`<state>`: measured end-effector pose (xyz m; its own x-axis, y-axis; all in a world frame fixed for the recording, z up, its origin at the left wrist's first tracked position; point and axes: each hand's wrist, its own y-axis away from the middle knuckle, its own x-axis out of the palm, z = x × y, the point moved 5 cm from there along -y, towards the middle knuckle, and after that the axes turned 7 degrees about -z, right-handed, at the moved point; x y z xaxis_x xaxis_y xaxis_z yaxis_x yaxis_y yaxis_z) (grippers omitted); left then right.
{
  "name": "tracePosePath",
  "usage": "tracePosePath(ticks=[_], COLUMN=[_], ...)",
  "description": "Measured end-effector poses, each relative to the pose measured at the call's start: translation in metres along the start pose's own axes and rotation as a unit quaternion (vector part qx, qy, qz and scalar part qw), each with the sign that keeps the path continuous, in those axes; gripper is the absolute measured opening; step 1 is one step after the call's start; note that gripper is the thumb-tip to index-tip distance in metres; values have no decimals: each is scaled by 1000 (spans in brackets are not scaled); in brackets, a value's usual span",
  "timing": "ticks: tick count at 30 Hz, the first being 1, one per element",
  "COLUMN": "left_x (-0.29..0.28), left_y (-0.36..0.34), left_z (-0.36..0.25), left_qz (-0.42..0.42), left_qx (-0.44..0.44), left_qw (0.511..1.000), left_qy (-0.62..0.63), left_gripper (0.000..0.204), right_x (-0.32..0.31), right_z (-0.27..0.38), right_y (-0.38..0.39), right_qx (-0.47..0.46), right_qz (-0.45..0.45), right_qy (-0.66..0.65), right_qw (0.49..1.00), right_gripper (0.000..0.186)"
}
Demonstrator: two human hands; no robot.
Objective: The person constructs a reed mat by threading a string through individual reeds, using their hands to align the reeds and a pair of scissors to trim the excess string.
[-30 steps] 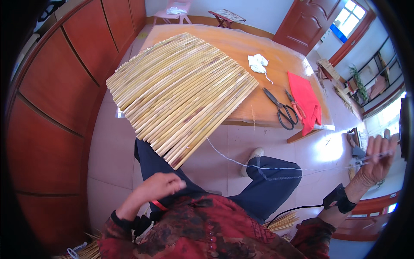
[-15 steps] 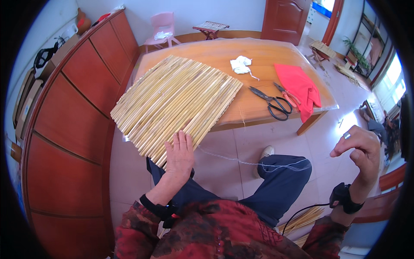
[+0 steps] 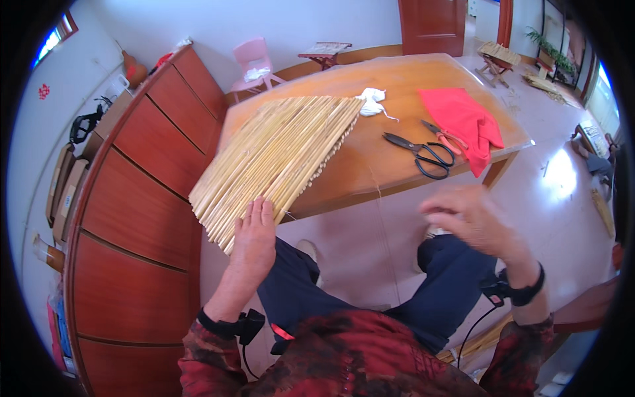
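A mat of straw-coloured reed stalks (image 3: 278, 149) lies slantwise over the table's left part, its near corner reaching past the front edge. Its right side is tilted so that the stalk ends show. My left hand (image 3: 256, 228) is closed on the near edge, fingers on top; its thumb is hidden. A short bit of pale thread (image 3: 291, 215) shows by the mat beside these fingers. Over my right knee hangs my right hand (image 3: 473, 218), apart from the mat. It is blurred, with its fingers curled together; what they hold cannot be made out.
On the wooden table (image 3: 350, 185) lie black scissors (image 3: 423, 155), red-handled pliers (image 3: 446, 135), a red cloth (image 3: 463, 122) and a crumpled white wad (image 3: 372, 101). A reddish cabinet (image 3: 132, 251) flanks the left. Behind the table stand a pink chair (image 3: 253, 63) and a folding stool (image 3: 324, 54).
My right hand has come in from the far right toward the mat. The long thread that stretched between them no longer shows. The mat's right side has tilted up, and the view has shifted.
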<state>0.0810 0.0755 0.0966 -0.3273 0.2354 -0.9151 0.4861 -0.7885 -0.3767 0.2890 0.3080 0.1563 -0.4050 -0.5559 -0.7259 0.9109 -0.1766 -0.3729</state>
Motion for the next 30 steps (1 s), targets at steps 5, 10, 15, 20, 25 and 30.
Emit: tracePosePath(ticks=[5, 10, 15, 20, 25, 30], left_x=[-91, -134, -159, -167, -158, -145], left_y=[-3, 5, 32, 40, 37, 36], left_z=[27, 37, 68, 71, 63, 57], left_qz=[-25, -56, -104, -114, -111, -102], left_qx=[-41, -85, -239, -232, -190, -168], left_qw=[991, 986, 945, 944, 958, 960], left_qy=[126, 132, 199, 205, 185, 201], left_gripper=[44, 49, 49, 49, 49, 51], right_x=[90, 150, 175, 166, 176, 184], right_z=[4, 38, 99, 141, 149, 145], right_y=[-57, -102, -128, -152, -161, -154], right_qx=[41, 85, 53, -5, 89, 123], right_qz=[34, 70, 107, 85, 132, 145], right_qy=[-301, -570, -660, -717, -780, -794], right_qw=[952, 814, 742, 692, 605, 578], right_gripper=[17, 19, 18, 20, 20, 12])
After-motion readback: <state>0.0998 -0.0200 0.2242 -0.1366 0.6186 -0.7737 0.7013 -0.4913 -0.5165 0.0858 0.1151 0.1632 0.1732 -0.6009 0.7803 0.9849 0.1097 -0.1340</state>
